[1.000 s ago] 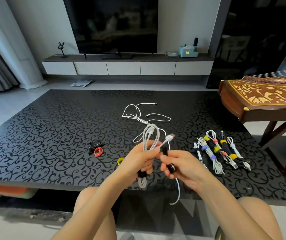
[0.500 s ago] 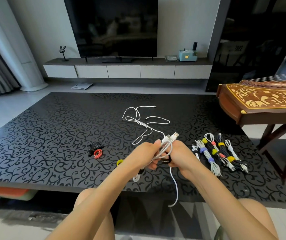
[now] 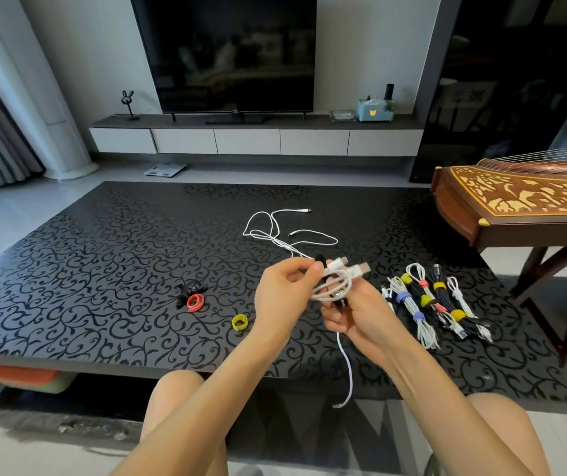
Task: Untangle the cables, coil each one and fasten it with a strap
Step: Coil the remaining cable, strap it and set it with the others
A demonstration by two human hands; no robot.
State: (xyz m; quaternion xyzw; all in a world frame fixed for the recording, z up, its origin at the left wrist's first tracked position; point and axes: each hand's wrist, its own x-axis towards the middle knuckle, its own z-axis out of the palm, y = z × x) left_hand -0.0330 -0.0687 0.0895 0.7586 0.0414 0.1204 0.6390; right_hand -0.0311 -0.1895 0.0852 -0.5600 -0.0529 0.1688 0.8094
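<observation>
A coiled white cable [image 3: 334, 286] with its USB plug pointing right is held above the black patterned table [image 3: 96, 269]. My left hand [image 3: 284, 297] pinches the coil from the left, with a black strap [image 3: 320, 260] at its fingertips. My right hand [image 3: 361, 314] grips the coil from below. A loose white cable end [image 3: 346, 372] hangs down from my hands past the table's front edge. Another loose white cable [image 3: 275, 231] lies tangled on the table behind my hands.
Several coiled, strapped cables [image 3: 433, 304] lie in a row at the right. A red strap [image 3: 195, 301], black straps [image 3: 189, 289] and a yellow strap [image 3: 240, 321] lie left of my hands. A wooden zither [image 3: 515, 204] stands at the far right.
The coil has gone from hanging upright in my left hand to lying sideways between both hands. The black strap moved from my right hand to the top of the coil.
</observation>
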